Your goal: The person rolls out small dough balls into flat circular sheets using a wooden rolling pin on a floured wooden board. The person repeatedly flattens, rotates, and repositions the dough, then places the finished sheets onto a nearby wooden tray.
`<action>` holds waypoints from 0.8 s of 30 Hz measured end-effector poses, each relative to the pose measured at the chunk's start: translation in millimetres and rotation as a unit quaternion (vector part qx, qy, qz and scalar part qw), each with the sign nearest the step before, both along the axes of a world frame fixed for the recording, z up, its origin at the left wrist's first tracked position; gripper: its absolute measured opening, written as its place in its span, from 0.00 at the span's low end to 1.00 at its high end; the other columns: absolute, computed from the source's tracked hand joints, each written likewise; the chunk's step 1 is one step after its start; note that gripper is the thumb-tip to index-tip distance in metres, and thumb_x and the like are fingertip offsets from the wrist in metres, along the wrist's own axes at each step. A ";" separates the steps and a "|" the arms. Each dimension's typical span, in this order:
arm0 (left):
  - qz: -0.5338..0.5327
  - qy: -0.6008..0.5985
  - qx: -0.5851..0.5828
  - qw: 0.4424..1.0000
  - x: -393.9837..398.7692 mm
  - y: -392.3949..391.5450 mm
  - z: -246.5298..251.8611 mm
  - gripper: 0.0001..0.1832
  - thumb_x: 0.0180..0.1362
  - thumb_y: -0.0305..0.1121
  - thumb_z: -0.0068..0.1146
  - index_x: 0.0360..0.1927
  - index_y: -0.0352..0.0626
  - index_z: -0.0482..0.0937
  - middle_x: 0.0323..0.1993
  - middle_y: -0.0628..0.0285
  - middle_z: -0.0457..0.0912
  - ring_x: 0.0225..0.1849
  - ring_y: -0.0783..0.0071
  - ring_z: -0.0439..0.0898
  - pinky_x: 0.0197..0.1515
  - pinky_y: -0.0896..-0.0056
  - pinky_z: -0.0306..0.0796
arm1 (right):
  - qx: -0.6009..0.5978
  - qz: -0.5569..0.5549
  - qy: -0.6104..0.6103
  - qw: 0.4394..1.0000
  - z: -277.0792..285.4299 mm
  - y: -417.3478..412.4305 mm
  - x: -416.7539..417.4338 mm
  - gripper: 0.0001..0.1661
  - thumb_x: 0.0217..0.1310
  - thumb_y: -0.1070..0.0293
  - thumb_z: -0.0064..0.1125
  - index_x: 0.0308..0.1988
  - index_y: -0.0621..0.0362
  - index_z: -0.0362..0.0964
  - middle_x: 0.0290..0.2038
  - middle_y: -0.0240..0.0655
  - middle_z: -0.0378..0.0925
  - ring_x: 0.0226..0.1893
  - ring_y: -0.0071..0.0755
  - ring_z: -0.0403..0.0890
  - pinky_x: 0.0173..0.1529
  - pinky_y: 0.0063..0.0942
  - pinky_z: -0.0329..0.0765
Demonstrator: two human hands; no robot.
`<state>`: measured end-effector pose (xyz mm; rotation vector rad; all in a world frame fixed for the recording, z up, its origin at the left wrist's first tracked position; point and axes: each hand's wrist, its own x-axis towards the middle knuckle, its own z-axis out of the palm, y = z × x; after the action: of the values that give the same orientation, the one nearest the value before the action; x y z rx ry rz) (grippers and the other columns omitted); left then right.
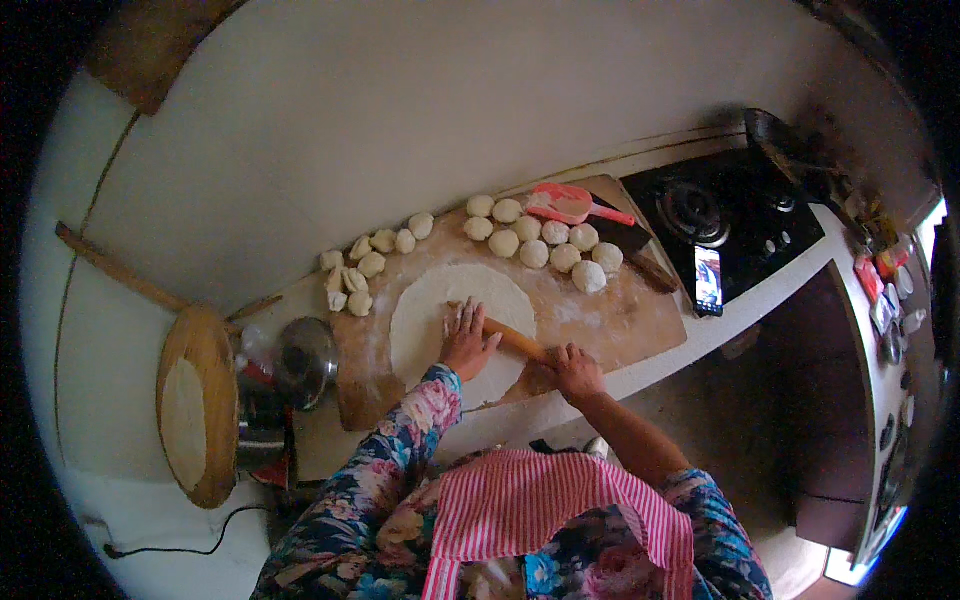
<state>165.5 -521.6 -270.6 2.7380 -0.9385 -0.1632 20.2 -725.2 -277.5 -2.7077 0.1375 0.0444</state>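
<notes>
A wooden rolling pin [517, 342] lies slantwise across a large, thin round of dough [427, 319] on a floured wooden board [645, 322]. My left hand [469, 345] rests with spread fingers over the pin's far left end, above the dough. At the near right end, my right hand [577, 371] is closed around the pin. Part of the dough's edge reaches the front edge of the board. Behind it sit several floured dough balls [533, 254], and several smaller dough pieces [371, 265] lie at the back left of the board.
A pink scoop [562, 203] and a knife [652, 271] lie at the board's back right. Farther right are a black gas stove [742, 217] and a phone [708, 281]. To the left stand a metal lid [306, 364] and a round wooden board with a handle [217, 412], bearing flat dough.
</notes>
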 end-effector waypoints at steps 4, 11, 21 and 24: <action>-0.001 -0.049 -0.077 0.996 32.9 -41.0 -11.6 0.38 0.58 0.49 0.48 0.66 0.41 0.50 0.69 0.50 0.45 0.69 0.48 0.45 0.66 0.41 0.39 | 0.004 -0.042 0.011 0.999 -16.9 -14.4 16.7 0.22 0.58 0.50 0.50 0.42 0.56 0.65 0.35 0.43 0.72 0.34 0.52 0.77 0.36 0.45 0.75; 0.011 -0.133 -0.089 0.987 76.7 -112.3 -16.2 0.37 0.58 0.46 0.48 0.66 0.40 0.50 0.68 0.48 0.47 0.68 0.47 0.46 0.67 0.41 0.39 | -0.002 -0.090 -0.002 0.996 -28.1 -39.2 39.2 0.21 0.58 0.50 0.51 0.41 0.55 0.64 0.36 0.43 0.73 0.32 0.54 0.78 0.35 0.45 0.75; -0.003 0.005 -0.049 0.999 -42.2 58.7 7.6 0.33 0.60 0.42 0.44 0.66 0.42 0.52 0.68 0.50 0.49 0.69 0.49 0.47 0.67 0.43 0.38 | -0.009 0.036 0.048 0.998 3.6 2.4 -2.2 0.16 0.60 0.60 0.46 0.45 0.57 0.63 0.42 0.44 0.73 0.39 0.50 0.78 0.40 0.44 0.76; 0.036 0.027 -0.019 0.999 -71.9 100.2 2.0 0.33 0.59 0.38 0.46 0.65 0.39 0.52 0.67 0.49 0.50 0.69 0.50 0.47 0.67 0.44 0.41 | -0.001 0.052 0.046 0.998 2.3 17.7 -20.4 0.17 0.60 0.56 0.47 0.44 0.55 0.65 0.36 0.44 0.76 0.35 0.50 0.79 0.39 0.44 0.76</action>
<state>93.6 -421.4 -268.6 2.7130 -0.8190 -0.2020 -0.2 -707.5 -275.2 -2.7132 0.0235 0.1987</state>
